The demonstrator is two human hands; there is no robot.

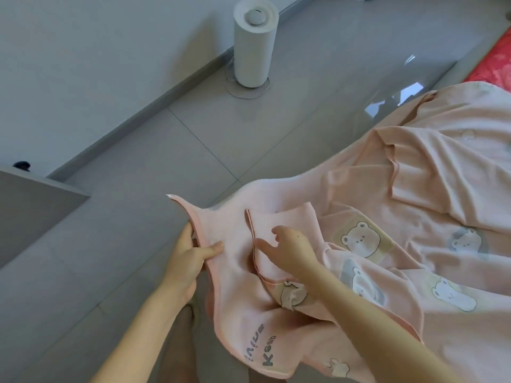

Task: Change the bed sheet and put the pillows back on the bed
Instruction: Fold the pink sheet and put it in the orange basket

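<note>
So you're holding the pale pink cotton bed sheet with the cartoon bear print [387, 244] up by one corner. Your left hand [188, 261] is pinching the hemmed edge of it, thumb pressing on the front and fingers wrapping behind the fabric, so it's closed on the sheet. Your right hand [290, 247] is hovering loosely open, fingers spread and curling, right at a folded-over flap of the same sheet; honestly I can't tell if it's actually gripping anything or just touching. The rest of the sheet is lying rumpled across the bed, trailing off toward the right edge, with a bit of red patterned mattress [495, 64] peeking out at the far corner. A white cylindrical tower appliance [253, 51] is standing on the glossy grey tiled floor [138, 244] by the wall, well apart from the bed.
</note>
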